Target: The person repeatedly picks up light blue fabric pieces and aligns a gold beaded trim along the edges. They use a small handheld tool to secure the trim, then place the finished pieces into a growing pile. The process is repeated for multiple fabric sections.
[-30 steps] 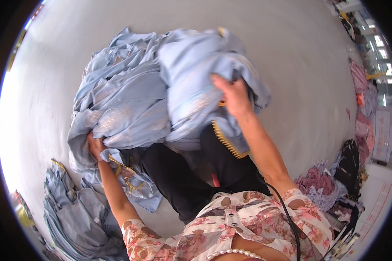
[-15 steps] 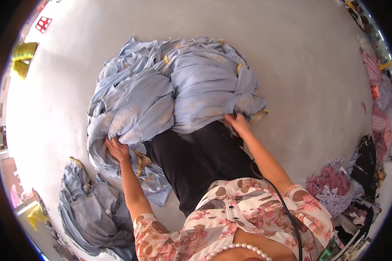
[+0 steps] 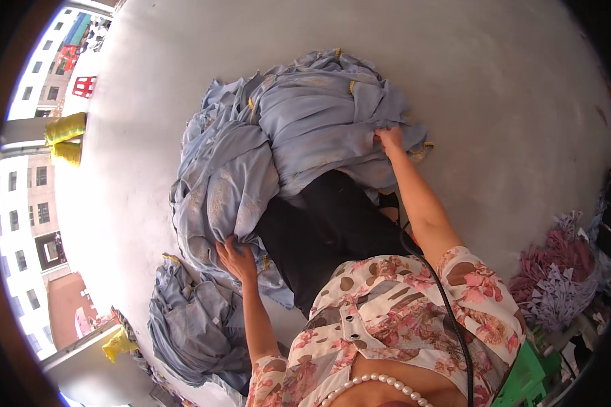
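Observation:
A large heap of grey-blue cloth (image 3: 326, 112) with yellow-edged trim and pale patterned patches lies in front of me, its near side against my legs. At its right side my right hand (image 3: 390, 140) is closed on a fold of the cloth. Lower down on the left, my left hand (image 3: 236, 260) rests against the heap's near edge, its fingers stretched out and apart. A smaller pile of grey-blue cloth (image 3: 193, 325) lies to the left of my left forearm.
Smooth grey floor (image 3: 489, 88) surrounds the heap. At the lower right are bundled pink and lilac cloth strips (image 3: 553, 278) and a green stool-like object (image 3: 526, 376). Yellow sacks (image 3: 66, 139) and a red crate-like thing (image 3: 84, 87) stand far left. A black cord (image 3: 448, 305) hangs down my front.
My right hand has moved farther up the heap's right side and grips a fold there. My left hand has shifted along the near left edge. The view has turned left.

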Available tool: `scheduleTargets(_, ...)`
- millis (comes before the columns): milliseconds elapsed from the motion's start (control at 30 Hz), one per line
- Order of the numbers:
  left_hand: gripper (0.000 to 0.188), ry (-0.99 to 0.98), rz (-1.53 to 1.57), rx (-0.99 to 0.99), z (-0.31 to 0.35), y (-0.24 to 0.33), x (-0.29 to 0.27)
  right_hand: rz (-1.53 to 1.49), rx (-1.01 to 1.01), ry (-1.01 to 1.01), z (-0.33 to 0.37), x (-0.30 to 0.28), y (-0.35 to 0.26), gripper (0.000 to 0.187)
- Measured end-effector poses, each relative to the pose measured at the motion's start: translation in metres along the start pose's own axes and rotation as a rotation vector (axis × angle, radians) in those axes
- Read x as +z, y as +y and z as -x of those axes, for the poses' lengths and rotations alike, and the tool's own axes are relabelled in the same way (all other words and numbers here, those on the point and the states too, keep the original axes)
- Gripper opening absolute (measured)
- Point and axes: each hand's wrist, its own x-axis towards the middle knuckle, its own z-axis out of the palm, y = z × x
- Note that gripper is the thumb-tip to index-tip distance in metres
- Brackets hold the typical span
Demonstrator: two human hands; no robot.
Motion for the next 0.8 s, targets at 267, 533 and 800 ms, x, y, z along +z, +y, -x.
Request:
scheduleTargets(267, 0.037, 0.196, 0.279, -0.036, 0.035, 0.056, -0.031, -0.469, -0.203, -0.062, 0.041, -0.040, -0.039, 0.010)
scheduleTargets(533, 0.042, -0.208, 2.013, -0.400, -0.001, 0.093, -0.018, 0.258, -0.860, -1.349, 0.275, -0.008, -0.131, 0.009)
scheduleTargets(800, 0.053, -0.385, 2.798, -0.148, 0.057, 0.038, 0.067, 1.225, -0.987, -1.428, 0.273, -0.013, 0.005, 0.018)
